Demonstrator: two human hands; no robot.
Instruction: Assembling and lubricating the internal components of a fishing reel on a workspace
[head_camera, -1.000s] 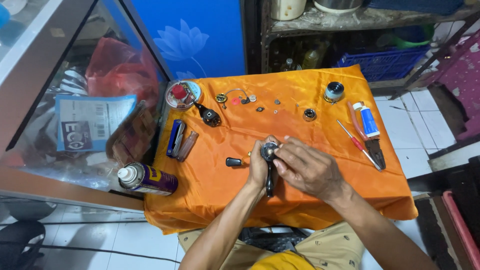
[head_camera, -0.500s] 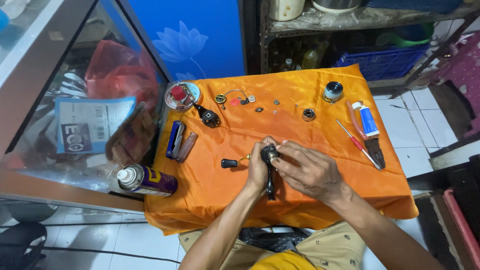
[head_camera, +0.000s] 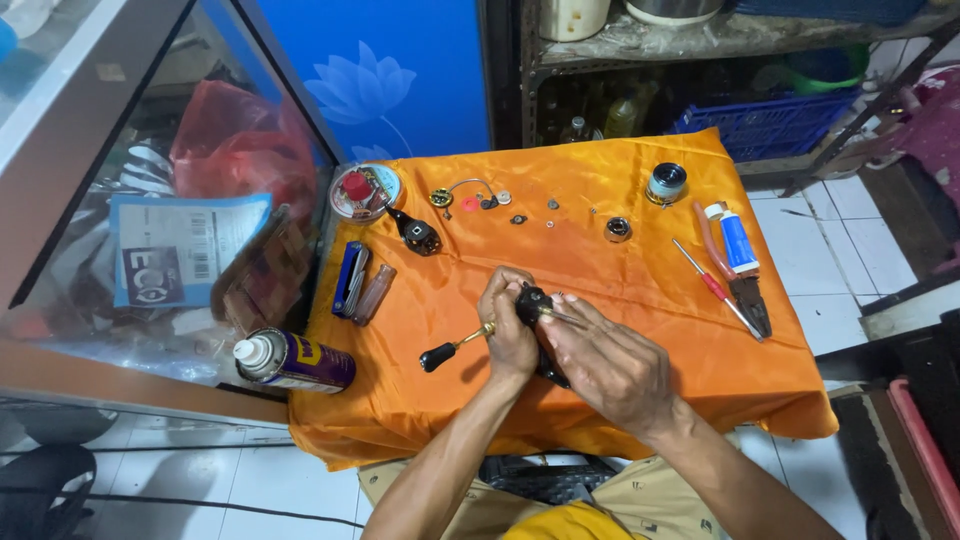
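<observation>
At the near middle of the orange cloth-covered bench (head_camera: 640, 300), small black fishing-reel body (head_camera: 535, 305) pinched between both hands: left hand (head_camera: 510, 335) curled closed round it, its brass crank with black knob (head_camera: 450, 350) jutting left; right hand (head_camera: 605, 360) closed on a thin tool at its top. Likely hazard: tiny loose screws (head_camera: 550, 203) rolling off slippery cloth if nudged. Left, purple-and-yellow spray can (head_camera: 295, 360); behind glass, blue-white rectangular label (head_camera: 180, 245); right, blue-white tube (head_camera: 738, 238).

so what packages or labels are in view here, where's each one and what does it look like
Spray can: lying at the cloth's left edge, purple and yellow label, white cap.
Small tube: right side of the orange cloth, blue with white cap.
Paper label: behind the glass case on the left, blue and white rectangle with barcode.
</observation>
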